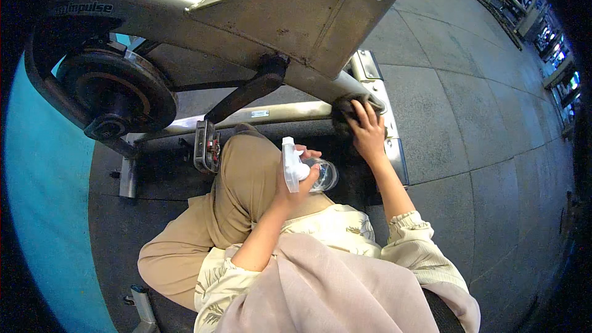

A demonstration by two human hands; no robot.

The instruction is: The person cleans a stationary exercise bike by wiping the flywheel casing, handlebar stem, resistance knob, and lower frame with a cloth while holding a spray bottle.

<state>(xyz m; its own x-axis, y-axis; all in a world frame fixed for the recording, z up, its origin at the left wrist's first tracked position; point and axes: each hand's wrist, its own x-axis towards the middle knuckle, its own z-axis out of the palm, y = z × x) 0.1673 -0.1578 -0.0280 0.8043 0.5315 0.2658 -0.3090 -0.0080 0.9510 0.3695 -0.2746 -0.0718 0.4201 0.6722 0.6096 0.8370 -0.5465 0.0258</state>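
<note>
My left hand [303,180] is wrapped around a clear spray bottle [327,175] with a white trigger head [290,164], held above my lap. Under my right hand [370,136] a dark cloth [344,113] is pressed against the lower end of the metal frame [340,88] of an Impulse exercise bike. That spot lies close to the bike's crosswise foot bar [390,120]. Part of the cloth is hidden by my fingers.
A crank arm [252,88] and a pedal [207,148] hang near my knee. The flywheel [115,90] is at left. Dark rubber tiles [444,120] cover the floor, with a blue strip [46,185] at far left. Another metal leg [144,307] stands behind my knee.
</note>
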